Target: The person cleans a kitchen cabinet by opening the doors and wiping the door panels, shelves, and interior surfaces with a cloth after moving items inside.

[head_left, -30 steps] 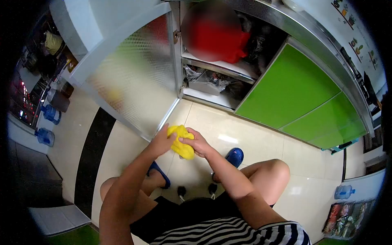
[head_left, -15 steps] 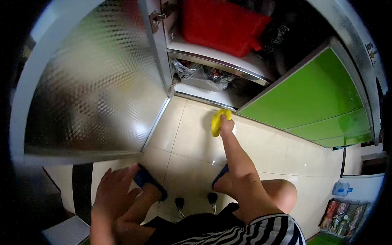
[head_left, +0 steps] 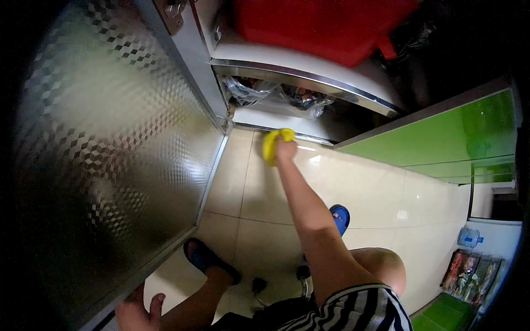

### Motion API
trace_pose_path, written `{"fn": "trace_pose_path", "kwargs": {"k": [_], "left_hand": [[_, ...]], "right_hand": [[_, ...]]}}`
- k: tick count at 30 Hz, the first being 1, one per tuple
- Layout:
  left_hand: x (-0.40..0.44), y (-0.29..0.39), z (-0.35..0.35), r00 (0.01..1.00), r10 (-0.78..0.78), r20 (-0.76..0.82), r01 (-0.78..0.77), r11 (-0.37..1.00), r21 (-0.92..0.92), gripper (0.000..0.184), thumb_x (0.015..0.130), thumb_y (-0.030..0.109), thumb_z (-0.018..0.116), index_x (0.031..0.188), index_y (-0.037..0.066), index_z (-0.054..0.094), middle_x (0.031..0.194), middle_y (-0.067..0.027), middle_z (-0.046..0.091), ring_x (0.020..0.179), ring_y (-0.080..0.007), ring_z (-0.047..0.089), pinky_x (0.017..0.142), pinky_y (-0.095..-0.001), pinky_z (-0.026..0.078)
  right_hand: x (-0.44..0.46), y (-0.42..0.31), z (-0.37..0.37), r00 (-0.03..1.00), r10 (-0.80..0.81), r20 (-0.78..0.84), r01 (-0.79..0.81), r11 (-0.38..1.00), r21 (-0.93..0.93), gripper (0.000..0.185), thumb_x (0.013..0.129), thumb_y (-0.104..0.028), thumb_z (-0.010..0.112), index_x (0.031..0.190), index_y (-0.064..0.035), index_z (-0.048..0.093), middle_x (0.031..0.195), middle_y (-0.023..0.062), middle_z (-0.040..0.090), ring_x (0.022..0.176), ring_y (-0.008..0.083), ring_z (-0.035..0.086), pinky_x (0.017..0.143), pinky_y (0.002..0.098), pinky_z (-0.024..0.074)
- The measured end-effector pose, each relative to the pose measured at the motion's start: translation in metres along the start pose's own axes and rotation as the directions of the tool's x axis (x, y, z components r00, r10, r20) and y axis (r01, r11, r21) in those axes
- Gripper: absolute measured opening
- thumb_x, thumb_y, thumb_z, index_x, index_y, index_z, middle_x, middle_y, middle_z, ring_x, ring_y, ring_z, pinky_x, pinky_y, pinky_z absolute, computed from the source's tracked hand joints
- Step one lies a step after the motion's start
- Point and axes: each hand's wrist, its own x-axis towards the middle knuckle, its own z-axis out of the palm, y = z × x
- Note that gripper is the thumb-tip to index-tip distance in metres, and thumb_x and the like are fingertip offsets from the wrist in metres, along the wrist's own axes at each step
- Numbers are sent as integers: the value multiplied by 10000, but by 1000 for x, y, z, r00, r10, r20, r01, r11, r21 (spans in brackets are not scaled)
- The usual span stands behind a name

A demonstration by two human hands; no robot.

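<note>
My right hand (head_left: 286, 149) is closed around a yellow cloth (head_left: 270, 148), held low by the tiled floor just in front of the cabinet's bottom edge. Whether the cloth touches the floor I cannot tell. At the lower left, my left hand (head_left: 138, 313) is beside the lower edge of the open patterned-glass cabinet door (head_left: 127, 138). Its thumb stands apart from the fingers, which are partly hidden at the door's edge, and nothing shows in it.
An open green cabinet door (head_left: 441, 132) juts out on the right. Inside the cabinet sit a red container (head_left: 314, 27) and clear plastic bags (head_left: 306, 102) on the lower shelf. My feet in blue slippers (head_left: 207, 258) are on the tiles. A rack of packets (head_left: 469, 276) stands at far right.
My right hand has moved the yellow cloth left, towards the cabinet's base. My left hand has dropped lower, to the glass door's edge. The view has shifted closer to the cabinet.
</note>
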Motion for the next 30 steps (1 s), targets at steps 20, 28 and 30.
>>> {"fn": "trace_pose_path", "kwargs": {"k": [20, 28, 30], "left_hand": [[11, -9, -6, 919, 31, 394, -70, 994, 86, 561, 988, 458, 286, 1379, 67, 382, 1279, -189, 485, 1160, -276, 486, 944, -406, 419], [8, -8, 3, 907, 162, 388, -202, 977, 64, 554, 993, 451, 264, 1398, 82, 348, 1342, -165, 424, 1227, -252, 419, 995, -400, 374], [8, -8, 4, 901, 190, 389, -234, 970, 68, 553, 994, 449, 258, 1403, 85, 340, 1357, -159, 409, 1243, -246, 402, 1008, -399, 362]], "right_hand": [[10, 0, 6, 965, 238, -106, -169, 883, 438, 285, 820, -113, 651, 988, 111, 595, 914, 180, 649, 752, 258, 650, 636, 377, 522], [-60, -53, 98, 964, 204, 172, -253, 902, 349, 299, 778, -118, 655, 962, 112, 602, 881, 181, 652, 765, 254, 643, 650, 367, 503], [-61, -55, 103, 958, 219, 184, -273, 893, 357, 298, 776, -115, 656, 964, 110, 604, 882, 174, 652, 768, 256, 642, 647, 374, 504]]}}
